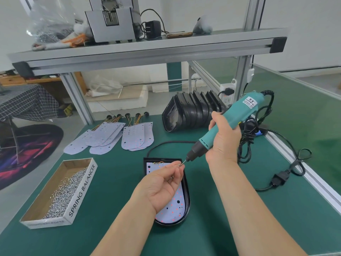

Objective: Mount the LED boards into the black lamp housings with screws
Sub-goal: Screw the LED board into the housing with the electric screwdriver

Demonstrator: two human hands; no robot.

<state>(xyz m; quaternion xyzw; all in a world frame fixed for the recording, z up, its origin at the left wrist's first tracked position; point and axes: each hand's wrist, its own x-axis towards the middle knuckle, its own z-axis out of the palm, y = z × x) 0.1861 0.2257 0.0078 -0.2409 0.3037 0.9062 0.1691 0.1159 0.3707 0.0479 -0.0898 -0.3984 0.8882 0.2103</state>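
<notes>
LED board (172,202) sits inside black lamp housing (187,193), flat on green bench mat (114,182), centre-front, partly under your left hand. Your left hand (162,183) is palm-up, fingers curled, thumb and forefinger pinching one screw (180,164) at the bit tip of the electric screwdriver (245,108), above the board's far end. Your right hand (224,137) is wrapped round the teal driver body; tool tilted, nose down-left. Left of housing: cardboard box (83,189) marked SPRING BALANCER, w/ loose screws (70,183) inside. Behind: spare LED boards (108,137) in two fanned stacks, wire leads attached. Right of those: empty black housings (191,111), nested in a row. Driver cable (247,143) bunched near bench's right edge.
</notes>
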